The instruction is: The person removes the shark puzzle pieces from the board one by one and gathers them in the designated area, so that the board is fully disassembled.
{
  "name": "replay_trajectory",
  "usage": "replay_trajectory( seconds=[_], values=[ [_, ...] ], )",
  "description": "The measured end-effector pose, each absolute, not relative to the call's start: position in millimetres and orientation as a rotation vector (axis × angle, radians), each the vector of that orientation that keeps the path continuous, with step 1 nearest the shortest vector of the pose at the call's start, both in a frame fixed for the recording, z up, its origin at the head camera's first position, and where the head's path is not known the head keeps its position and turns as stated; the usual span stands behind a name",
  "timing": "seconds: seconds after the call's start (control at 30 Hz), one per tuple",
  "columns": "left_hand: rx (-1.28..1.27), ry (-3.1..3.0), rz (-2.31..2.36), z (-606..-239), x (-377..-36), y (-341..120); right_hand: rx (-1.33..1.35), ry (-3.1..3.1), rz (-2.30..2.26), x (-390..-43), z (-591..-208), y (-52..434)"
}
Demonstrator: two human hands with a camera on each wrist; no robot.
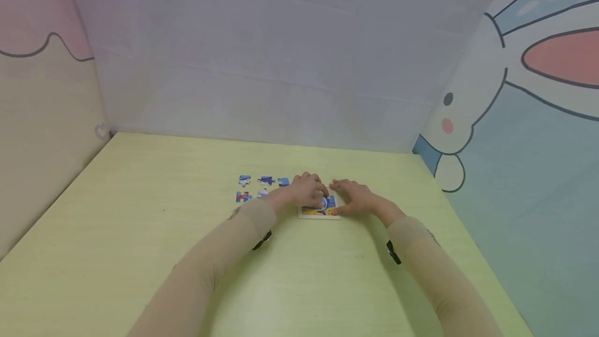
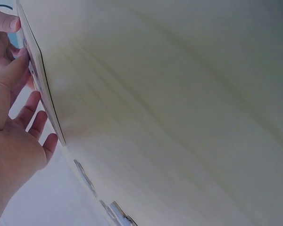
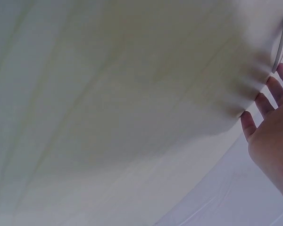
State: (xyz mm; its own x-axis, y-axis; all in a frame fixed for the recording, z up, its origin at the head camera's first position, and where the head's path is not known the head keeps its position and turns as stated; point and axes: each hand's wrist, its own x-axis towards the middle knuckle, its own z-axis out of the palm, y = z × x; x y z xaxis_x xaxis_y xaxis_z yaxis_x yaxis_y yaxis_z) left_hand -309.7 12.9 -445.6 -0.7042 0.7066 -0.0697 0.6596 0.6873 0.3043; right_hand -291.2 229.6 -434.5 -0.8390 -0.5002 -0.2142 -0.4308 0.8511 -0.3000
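A small puzzle board (image 1: 322,211) with a blue and yellow picture lies on the pale green table (image 1: 140,233). My left hand (image 1: 308,189) rests on the board's left and far part, fingers laid over it. My right hand (image 1: 353,197) lies flat at the board's right edge, fingers pointing left and touching it. In the left wrist view the left hand (image 2: 19,122) spreads straight fingers along the board's thin edge (image 2: 42,89). The right wrist view has the right hand (image 3: 273,122), fingers straight, just below the board edge (image 3: 281,44). Much of the picture is hidden under the hands.
Several loose blue puzzle pieces (image 1: 265,180) lie in two short rows left of the board, also seen as pieces (image 2: 115,209) in the left wrist view. Padded walls close the table at the back and both sides; a rabbit drawing (image 1: 468,118) is on the right wall.
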Motion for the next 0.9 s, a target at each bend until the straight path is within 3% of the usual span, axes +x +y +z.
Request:
replay_trajectory(
  seconds=[0.9],
  values=[
    [1.148,2.672,0.657,-446.9,-310.5,18.2,-0.687,2.765,-0.322,-290.0,-433.2,228.1]
  ],
)
